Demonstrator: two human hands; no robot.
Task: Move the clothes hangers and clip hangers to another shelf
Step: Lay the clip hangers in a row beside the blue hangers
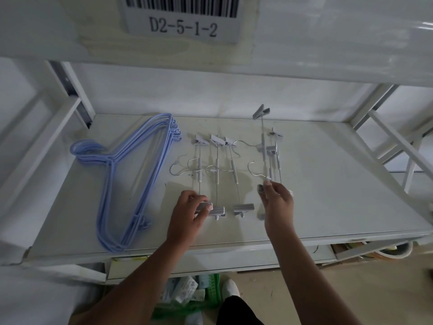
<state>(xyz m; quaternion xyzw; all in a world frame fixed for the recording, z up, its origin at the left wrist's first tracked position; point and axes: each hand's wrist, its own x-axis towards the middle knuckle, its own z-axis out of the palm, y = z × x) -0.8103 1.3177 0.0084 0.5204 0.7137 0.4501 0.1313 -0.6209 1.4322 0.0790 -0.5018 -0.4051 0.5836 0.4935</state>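
Pinching w/ your right hand, you hold a bunch of clip hangers at their near end; how many is hard to tell, prob 2-3. Your left hand closes thumb & fingers on the near clip of the leftmost hanger. Rest lie on the shelf btwn your hands, long axes running straight away from you, hooks mid-length. Blue clothes hangers sit further left, nearer your left hand, untouched.

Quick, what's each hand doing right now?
Left hand: closed on a grey clip of a clip hanger.
Right hand: pinching another clip hanger, lifted off the shelf.
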